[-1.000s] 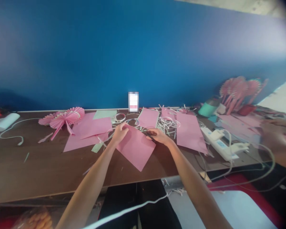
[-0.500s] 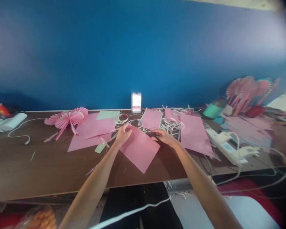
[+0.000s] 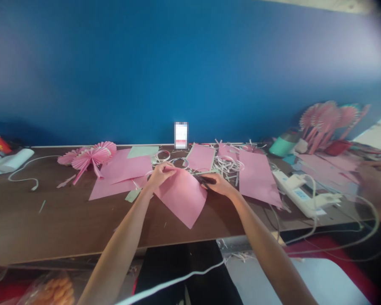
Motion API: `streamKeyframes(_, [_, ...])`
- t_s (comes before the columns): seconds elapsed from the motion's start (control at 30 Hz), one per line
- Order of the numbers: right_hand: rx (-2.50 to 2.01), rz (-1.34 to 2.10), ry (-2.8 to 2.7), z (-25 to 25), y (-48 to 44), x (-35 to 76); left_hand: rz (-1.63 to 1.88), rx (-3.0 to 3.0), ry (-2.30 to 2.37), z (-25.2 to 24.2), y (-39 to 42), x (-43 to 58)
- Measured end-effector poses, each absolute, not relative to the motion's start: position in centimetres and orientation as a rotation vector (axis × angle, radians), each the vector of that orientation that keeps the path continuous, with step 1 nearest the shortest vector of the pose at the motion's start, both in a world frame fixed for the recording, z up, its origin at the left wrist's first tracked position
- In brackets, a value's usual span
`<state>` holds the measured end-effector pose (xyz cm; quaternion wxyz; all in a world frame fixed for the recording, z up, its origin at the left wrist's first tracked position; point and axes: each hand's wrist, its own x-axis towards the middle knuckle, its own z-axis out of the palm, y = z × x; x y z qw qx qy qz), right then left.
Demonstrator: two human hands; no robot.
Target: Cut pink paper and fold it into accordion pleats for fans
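The table (image 3: 66, 220) is brown and long, and it stands against a plain blue wall (image 3: 178, 63). At the far edge, in the middle, a small bright screen (image 3: 181, 135) stands upright, its content blurred. On the left lie pink folded fans (image 3: 90, 160), a white cable (image 3: 23, 181) and some pink papers (image 3: 127, 169), partly one over another. Behind the hands, white strips (image 3: 228, 168) make a tangled heap, and to the right of it lies another pink paper (image 3: 258, 176). Farther right are a white power strip (image 3: 296, 195), a green cup (image 3: 282, 146) tilted to one side, and a blurred hand of another person (image 3: 374, 182). The sheet (image 3: 182, 199) is in the middle of the table, between the person's two hands. It is pink and plain, turned with one corner toward the near edge, and its far part bulges up in a soft curve. The left hand (image 3: 161, 174) pinches its far left edge between thumb and fingers. The right hand (image 3: 219, 184) is closed around dark scissors (image 3: 206, 180), whose blades reach to the sheet's right edge; whether they are apart, I cannot tell.
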<state>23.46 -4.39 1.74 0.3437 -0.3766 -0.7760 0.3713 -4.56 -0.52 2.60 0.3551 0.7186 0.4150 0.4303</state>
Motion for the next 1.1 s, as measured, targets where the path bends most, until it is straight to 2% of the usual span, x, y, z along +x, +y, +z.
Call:
streamKeyframes(0.2, [-0.993, 0.964, -1.865, 1.0, -3.9, 22.9, 1.043, 2.108, 1.173, 3.0, -0.6, -4.7])
streamKeyframes(0.3, [-1.088, 0.791, -1.796, 0.9, -4.2, 21.8, 0.884, 2.256, 1.301, 2.2, -0.5, -4.1])
streamKeyframes(0.4, [-0.991, 0.672, -1.940, 1.6, -5.1, 20.7, 0.828, 2.302, 1.287, 1.9, -0.5, -3.6])
streamKeyframes(0.63, [-0.866, 0.571, -2.347, 2.6, -6.8, 19.2, 1.018, 2.170, 1.166, 2.8, -0.7, -3.9])
streamKeyframes(0.87, [-1.042, 0.774, -1.850, 2.1, -5.3, 21.2, 1.091, 1.919, 1.174, 2.1, -0.3, -4.0])
streamKeyframes(1.1, [-1.055, 1.016, -1.854, 2.1, -4.6, 22.7, 1.078, 1.824, 1.109, 1.7, 0.0, -4.3])
